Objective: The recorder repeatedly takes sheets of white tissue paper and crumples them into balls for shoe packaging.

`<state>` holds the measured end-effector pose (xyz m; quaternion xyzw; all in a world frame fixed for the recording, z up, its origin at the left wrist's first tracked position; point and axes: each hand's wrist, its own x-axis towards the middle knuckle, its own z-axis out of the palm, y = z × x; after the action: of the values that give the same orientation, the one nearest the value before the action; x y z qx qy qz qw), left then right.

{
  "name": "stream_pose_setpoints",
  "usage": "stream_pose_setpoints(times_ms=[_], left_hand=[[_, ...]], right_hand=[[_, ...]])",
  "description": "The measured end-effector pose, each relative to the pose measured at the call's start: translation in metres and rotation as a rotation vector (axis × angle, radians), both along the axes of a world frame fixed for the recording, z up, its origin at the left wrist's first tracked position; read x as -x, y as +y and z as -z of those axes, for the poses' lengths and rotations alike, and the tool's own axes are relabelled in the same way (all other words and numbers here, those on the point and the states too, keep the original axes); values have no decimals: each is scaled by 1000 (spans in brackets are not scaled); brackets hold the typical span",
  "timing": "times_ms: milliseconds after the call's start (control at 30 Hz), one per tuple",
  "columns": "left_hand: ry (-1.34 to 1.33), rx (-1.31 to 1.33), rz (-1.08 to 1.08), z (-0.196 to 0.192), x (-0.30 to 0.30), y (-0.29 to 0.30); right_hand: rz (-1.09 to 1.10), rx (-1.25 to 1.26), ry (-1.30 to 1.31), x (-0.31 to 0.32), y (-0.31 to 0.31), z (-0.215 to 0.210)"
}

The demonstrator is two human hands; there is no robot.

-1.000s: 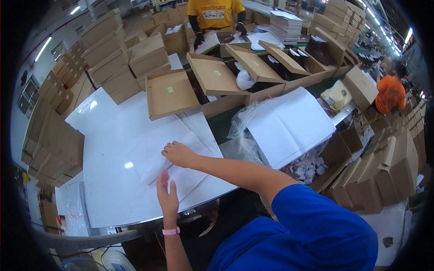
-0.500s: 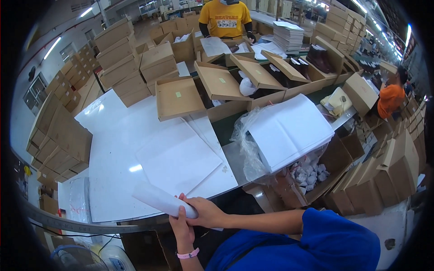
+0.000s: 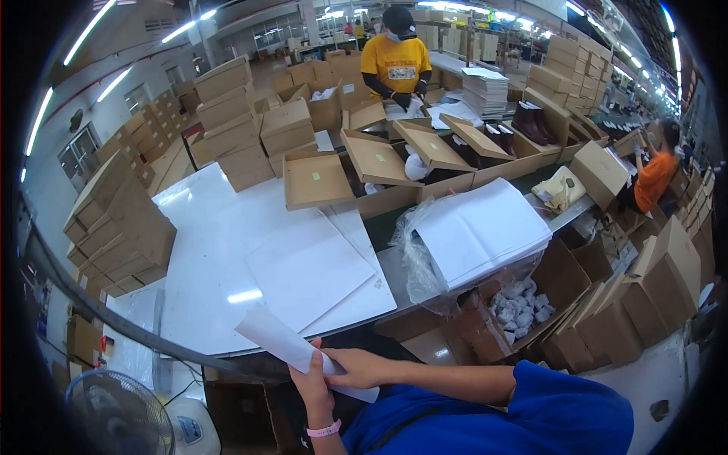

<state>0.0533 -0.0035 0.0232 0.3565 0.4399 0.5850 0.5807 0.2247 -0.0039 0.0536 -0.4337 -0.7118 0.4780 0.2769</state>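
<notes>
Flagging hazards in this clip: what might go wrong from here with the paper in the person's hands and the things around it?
1. The curled white paper, held in the left hand and right hand, could crease if squeezed hard.
2. The flat sheets lie unweighted on the table, so a brushing arm might shift them.
3. The loose plastic wrap beside the paper stack could snag a sleeve.

Both hands [image 3: 311, 383] have drawn the rolled paper [image 3: 277, 340] table-edgeward [image 3: 364, 313].
</notes>
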Motion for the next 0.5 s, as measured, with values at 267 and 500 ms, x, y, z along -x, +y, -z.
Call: stream_pose_setpoints(times_ms=[267, 500], left_hand=[[-254, 40, -46, -87, 65, -34], [-529, 174, 91, -85, 108, -46]], right_hand=[[39, -230, -130, -2, -14, -39], [-160, -704, -49, 37, -50, -40]])
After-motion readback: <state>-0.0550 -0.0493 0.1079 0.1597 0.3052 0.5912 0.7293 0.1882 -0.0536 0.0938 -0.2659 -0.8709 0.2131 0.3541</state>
